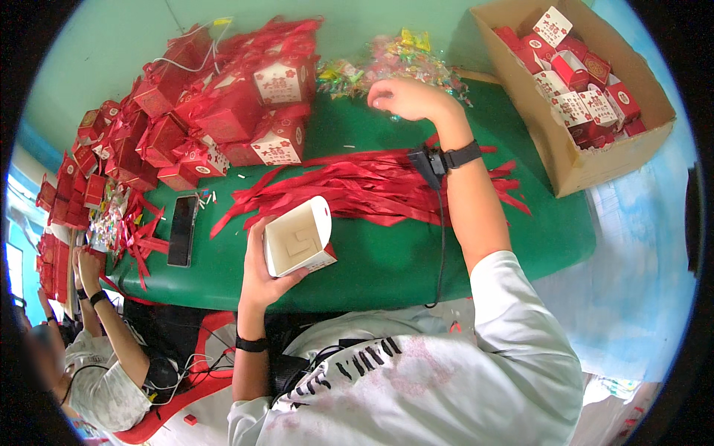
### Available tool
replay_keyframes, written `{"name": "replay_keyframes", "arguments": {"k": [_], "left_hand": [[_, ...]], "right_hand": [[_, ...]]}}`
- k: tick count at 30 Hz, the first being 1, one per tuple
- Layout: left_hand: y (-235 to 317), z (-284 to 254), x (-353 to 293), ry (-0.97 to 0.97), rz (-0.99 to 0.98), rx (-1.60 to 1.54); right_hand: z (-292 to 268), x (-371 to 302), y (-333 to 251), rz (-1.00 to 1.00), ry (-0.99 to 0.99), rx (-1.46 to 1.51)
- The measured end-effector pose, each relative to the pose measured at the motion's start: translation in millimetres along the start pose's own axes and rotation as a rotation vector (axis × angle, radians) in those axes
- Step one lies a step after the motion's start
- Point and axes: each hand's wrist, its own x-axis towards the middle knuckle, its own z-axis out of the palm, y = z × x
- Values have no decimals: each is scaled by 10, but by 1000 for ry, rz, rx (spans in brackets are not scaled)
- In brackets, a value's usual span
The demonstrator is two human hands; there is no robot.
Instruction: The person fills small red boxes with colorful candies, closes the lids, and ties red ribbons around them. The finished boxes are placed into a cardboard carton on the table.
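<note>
My left hand (256, 269) is wrapped round a small red-and-white gift box (300, 241) near the table's front edge. The box is tilted with its open top toward me; its pale inside shows no contents. Over at the back of the table, my right hand (410, 99) is bent down at the pile of wrapped candies (383, 59). Its fingers are curled inward, and what they hold, if anything, is hidden beneath the hand. Between my two hands lies a wide bundle of red ribbons (342, 186) on the green tabletop (416, 264).
Finished-looking red boxes (230, 108) with ribbons are stacked at the back left. A cardboard carton (610, 160) of folded boxes stands at the right. A black phone (183, 230) lies left of the ribbons. At the far left, another person's hand (90, 267) works beside loose candies (109, 223).
</note>
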Motion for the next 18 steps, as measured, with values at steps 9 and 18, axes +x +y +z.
{"name": "replay_keyframes", "arguments": {"k": [9,18], "left_hand": [[-40,-16,-54,17,-13,-87],[-20,-12,-60,27,-24,-80]], "right_hand": [[71,65,89,10,-39,-39],[-124,-146,-620,-113,-128,267]]}}
